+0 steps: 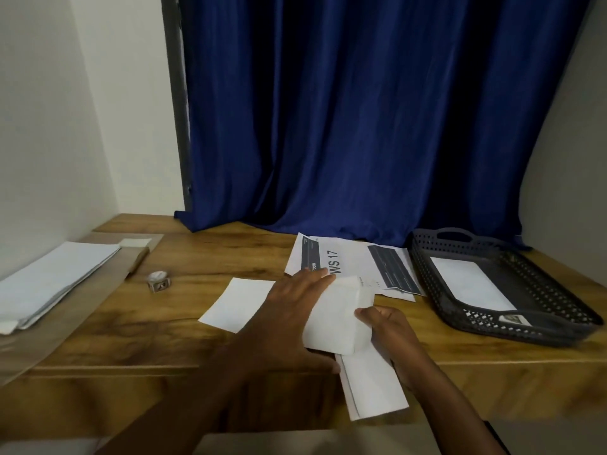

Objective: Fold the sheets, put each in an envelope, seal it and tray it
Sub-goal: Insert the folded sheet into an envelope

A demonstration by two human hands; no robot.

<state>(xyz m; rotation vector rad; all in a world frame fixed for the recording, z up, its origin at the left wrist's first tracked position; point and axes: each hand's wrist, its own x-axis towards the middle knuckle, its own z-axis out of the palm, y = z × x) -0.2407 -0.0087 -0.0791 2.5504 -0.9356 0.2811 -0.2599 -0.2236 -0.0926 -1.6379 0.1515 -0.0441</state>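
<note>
The left hand (292, 310) lay spread and flat, fingers straight, pressing on a folded sheet (338, 318) at the near middle of the wooden table (170, 323). The right hand (391, 333) pinched the right edge of that folded sheet between thumb and curled fingers. Beneath the sheet an envelope (374, 385) jutted over the near edge of the table. A blank white sheet (236, 303) lay flat just left of the left hand. Printed sheets (358, 261) lay beyond the hands, partly covered by the fingertips. At the right stood a dark perforated tray (427, 274) holding one white envelope (469, 282). At the far left a stack of white paper (49, 280) rested on a brown backing, with a small roll of tape (158, 280) near it. A blue curtain (361, 110) hung behind the table.
</note>
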